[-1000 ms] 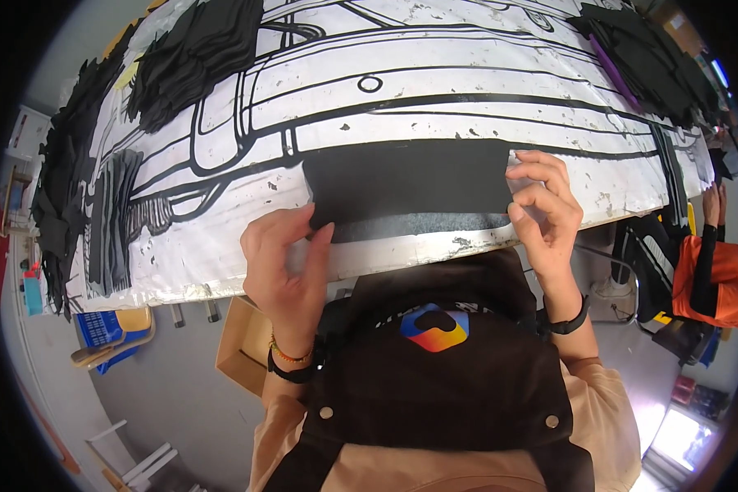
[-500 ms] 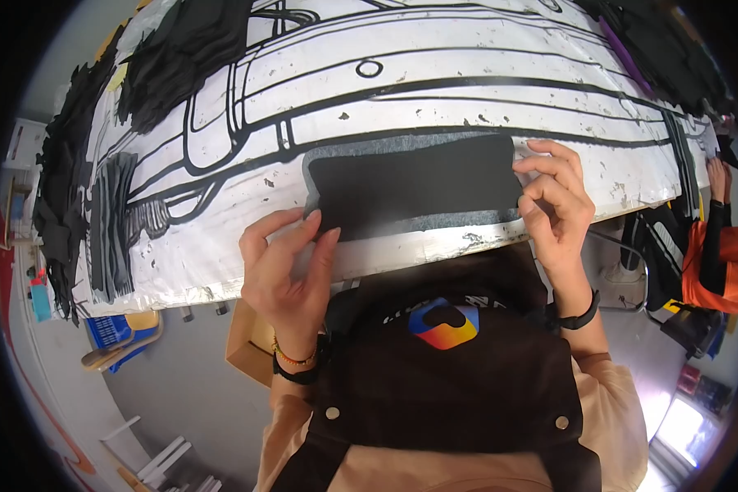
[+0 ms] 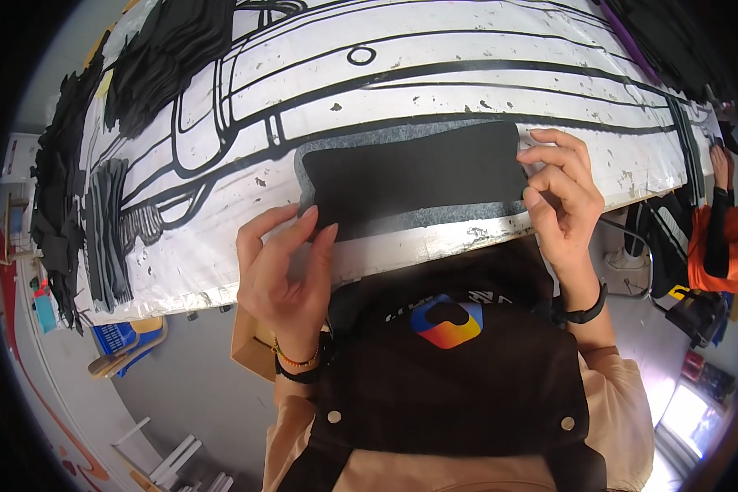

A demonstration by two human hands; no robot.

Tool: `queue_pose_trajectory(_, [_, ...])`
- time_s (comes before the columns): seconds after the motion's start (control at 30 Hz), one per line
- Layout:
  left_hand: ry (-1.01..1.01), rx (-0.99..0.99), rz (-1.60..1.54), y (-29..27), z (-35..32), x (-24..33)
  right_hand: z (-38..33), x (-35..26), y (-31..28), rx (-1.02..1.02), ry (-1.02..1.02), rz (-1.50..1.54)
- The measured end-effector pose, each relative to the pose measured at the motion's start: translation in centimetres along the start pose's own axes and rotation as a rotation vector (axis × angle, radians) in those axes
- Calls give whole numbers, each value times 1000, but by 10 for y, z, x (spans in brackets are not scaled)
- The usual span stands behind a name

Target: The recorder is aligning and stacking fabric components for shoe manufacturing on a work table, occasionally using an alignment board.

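Observation:
A black fabric piece (image 3: 418, 176) lies over a grey fabric piece (image 3: 447, 215), whose speckled edge shows along the top, left and bottom. Both are at the near edge of the white table. My left hand (image 3: 283, 275) has thumb and forefinger at the lower left corner of the black piece, gripping its edge. At the right end, my right hand (image 3: 567, 205) pinches the side edge with thumb and fingers, the upper fingers curled loosely. Some fingertip contact is hidden by the cloth.
Black line drawings cover the white table sheet (image 3: 303, 90). Dark fabric stacks (image 3: 168, 61) lie at the far left, with grey strips (image 3: 111, 238) nearer. More dark cloth (image 3: 664, 49) sits far right. Another person's arm (image 3: 719, 168) reaches in at right. A cardboard box (image 3: 250, 344) stands below the table.
The view has shifted slightly. Both hands stay on the ends of the black fabric piece, with the right hand now a little farther right. The grip looks the same.

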State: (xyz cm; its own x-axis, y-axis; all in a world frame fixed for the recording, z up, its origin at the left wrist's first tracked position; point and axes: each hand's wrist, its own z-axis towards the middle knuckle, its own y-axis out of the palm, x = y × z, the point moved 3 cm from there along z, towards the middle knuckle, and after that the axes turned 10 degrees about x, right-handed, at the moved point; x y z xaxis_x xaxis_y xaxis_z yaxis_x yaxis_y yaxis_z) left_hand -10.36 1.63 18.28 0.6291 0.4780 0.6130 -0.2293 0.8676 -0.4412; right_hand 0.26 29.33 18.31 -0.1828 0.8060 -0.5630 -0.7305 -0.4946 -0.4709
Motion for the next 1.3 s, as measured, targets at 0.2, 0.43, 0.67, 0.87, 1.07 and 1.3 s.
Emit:
queue_pose_trajectory(0.2, [2, -10, 21, 1, 0, 1, 2, -1, -1, -2, -11, -15])
queue_pose_trajectory(0.43, [21, -10, 15, 2, 1, 1, 1, -2, -1, 10, -1, -18])
queue_pose_trajectory(0.67, [-8, 1, -2, 2, 1, 2, 0, -2, -1, 18, 10, -10])
queue_pose_trajectory(0.87, [-9, -3, 2, 3, 0, 1, -1, -1, -1, 16, 23, -18])
queue_pose_trajectory(1.07, [-13, 6, -5, 5, 2, 1, 0, -1, -1, 18, 16, -19])
queue_pose_trajectory(1.3, [0, -29, 0, 5, 3, 3, 0, -3, 1, 9, 10, -71])
